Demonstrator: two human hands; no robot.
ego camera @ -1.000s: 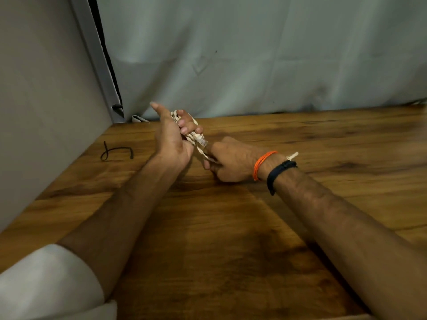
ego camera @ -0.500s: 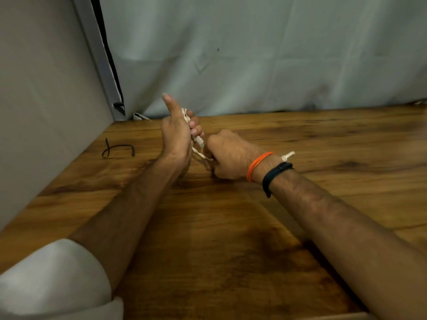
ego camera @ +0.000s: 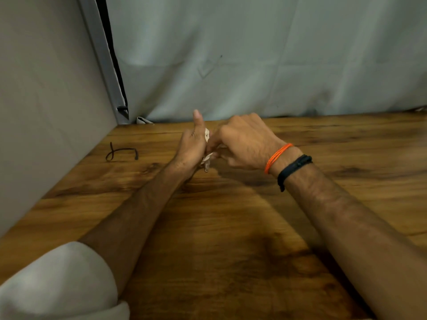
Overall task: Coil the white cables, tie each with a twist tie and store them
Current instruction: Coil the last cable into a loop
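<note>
Both hands meet above the far-left part of the brown wood-grain table [ego camera: 231,262]. The left hand [ego camera: 193,147] stands on edge with its thumb pointing up; its fingers are hidden from this side, but the thin white cable, gathered into a small bundle [ego camera: 207,158], shows at the gap beside the palm and hangs a little below it, so I judge the left hand grips the coil. The right hand [ego camera: 242,144] (orange thread band and dark band at the wrist) is curled, knuckles up, directly against the left, its fingertips hidden at the bundle; it appears to pinch the cable, though the exact hold cannot be told.

The relation that matters: the short black twist tie, bent into a loose hook [ego camera: 121,154], lies flat on the table well to the left of both hands, near the grey side panel [ego camera: 46,112]. Its long axis runs roughly left to right, across the line of the left forearm. The left hand is plainly the nearer one, yet it is the hand carrying the coil.

Judgement: the coiling is near its end, and the tie is untouched. Fetching it calls for either passing the bundle wholly to the right hand, or a reach by the right hand across the left, which risks loosening the coil.
</note>
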